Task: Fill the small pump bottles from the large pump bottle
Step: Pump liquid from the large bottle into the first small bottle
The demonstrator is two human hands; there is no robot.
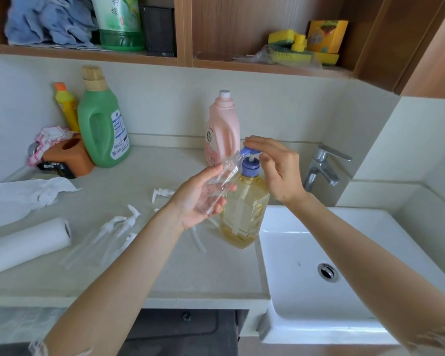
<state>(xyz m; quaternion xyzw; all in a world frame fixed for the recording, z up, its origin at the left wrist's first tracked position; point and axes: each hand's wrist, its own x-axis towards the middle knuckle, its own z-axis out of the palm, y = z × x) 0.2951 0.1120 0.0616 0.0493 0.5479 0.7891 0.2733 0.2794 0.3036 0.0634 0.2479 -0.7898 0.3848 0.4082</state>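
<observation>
- Left hand (pixel 199 201) holds small clear bottle (pixel 220 187) tilted, neck at blue spout.
- Right hand (pixel 275 168) presses large pump bottle (pixel 244 214) on counter (pixel 165 265), fingers straight.
- Shelf jug (pixel 118 21) label: "柠檬".

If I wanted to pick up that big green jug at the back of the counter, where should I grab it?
Take the green jug by its built-in handle: the oval cut-out in the body lets fingers wrap through for a firm grip. Come from the front, since the yellow bottle and orange holder crowd its left side and the wall is behind. It stands upright, so lift straight up.
</observation>
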